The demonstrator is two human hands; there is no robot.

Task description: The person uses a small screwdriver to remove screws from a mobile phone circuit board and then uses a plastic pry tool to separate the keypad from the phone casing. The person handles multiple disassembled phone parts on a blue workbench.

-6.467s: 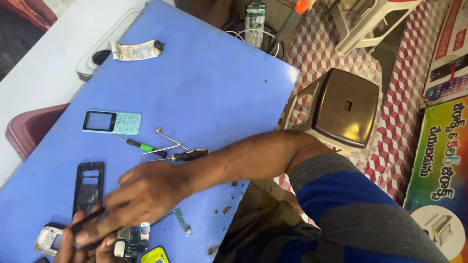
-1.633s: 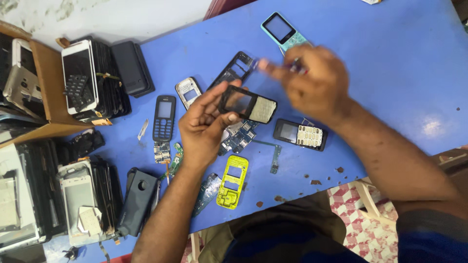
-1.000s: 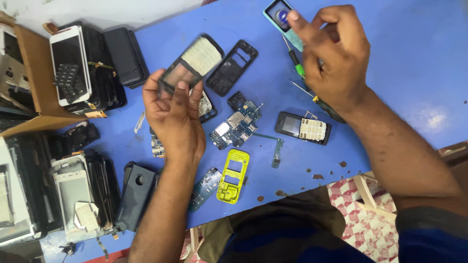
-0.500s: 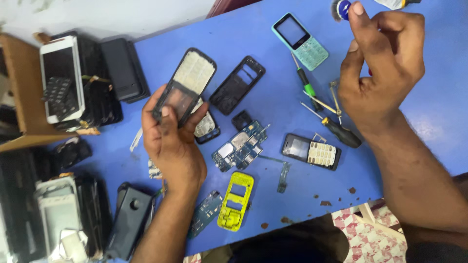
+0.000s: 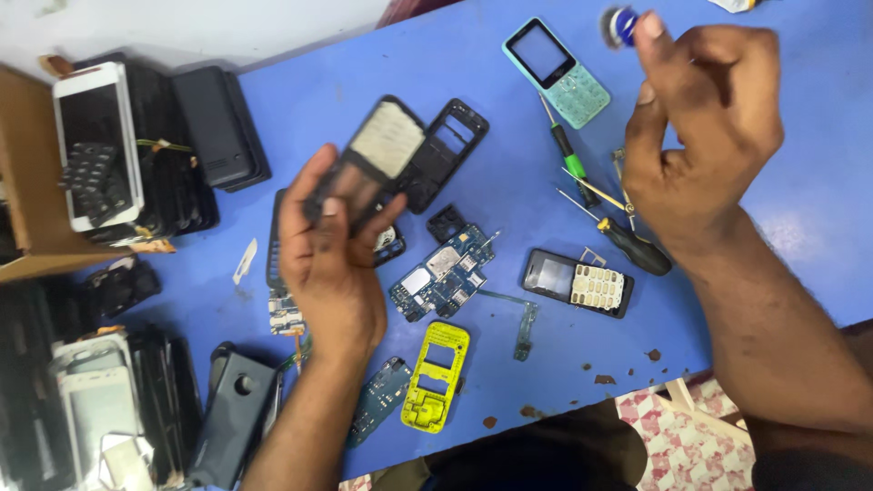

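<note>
Since half a second ago, drifted slightly: left hand (image 5: 332, 264) lower and rightward, still gripping the black phone front cover (image 5: 368, 168) by its near end, pale keypad end tilted up and away. Right hand (image 5: 705, 136) raised at far right, fingers curled, pinching a small blue-and-white round part (image 5: 621, 25) at the fingertips; blurred, kind unclear. Between the hands on the blue table (image 5: 509, 136): circuit board (image 5: 444, 273), teal phone (image 5: 556, 71), screwdrivers (image 5: 627, 241). Cover's lower end hidden by fingers.
</note>
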